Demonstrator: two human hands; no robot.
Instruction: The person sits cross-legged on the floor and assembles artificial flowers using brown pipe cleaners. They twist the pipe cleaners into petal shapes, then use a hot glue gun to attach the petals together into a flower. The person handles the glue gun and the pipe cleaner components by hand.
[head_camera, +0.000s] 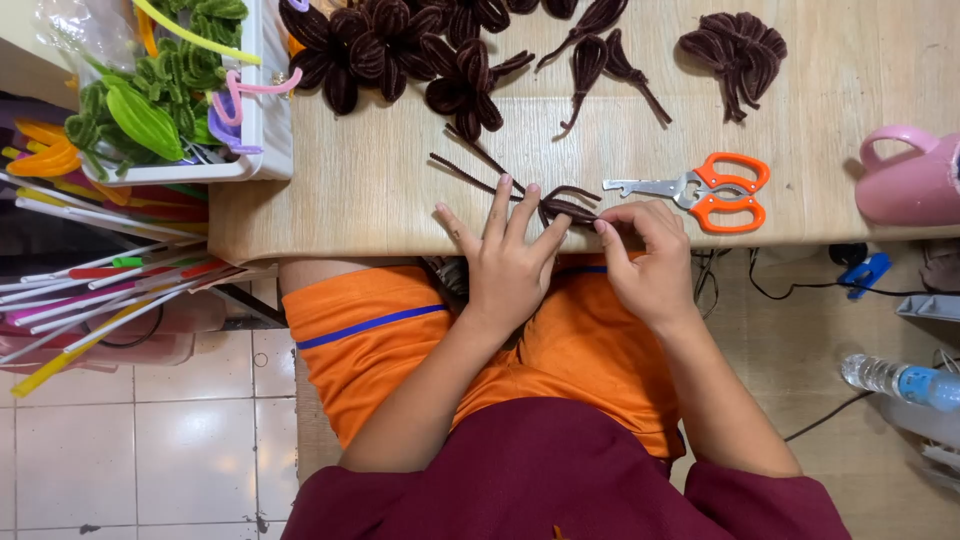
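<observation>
While our left hand (508, 262) pins the dark brown looped chenille stem (560, 207) at mid-frame on the wooden surface (400, 190), our right hand (648, 255) pinches its right end; its tails run toward the upper left.

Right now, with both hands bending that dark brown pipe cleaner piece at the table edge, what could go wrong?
The dark brown pipe cleaner piece, pinched between left hand and right hand, sits at the wooden table's edge; it could slip into the lap. The orange-handled scissors lie just beyond the right hand; a sideways move might nudge them.
</observation>
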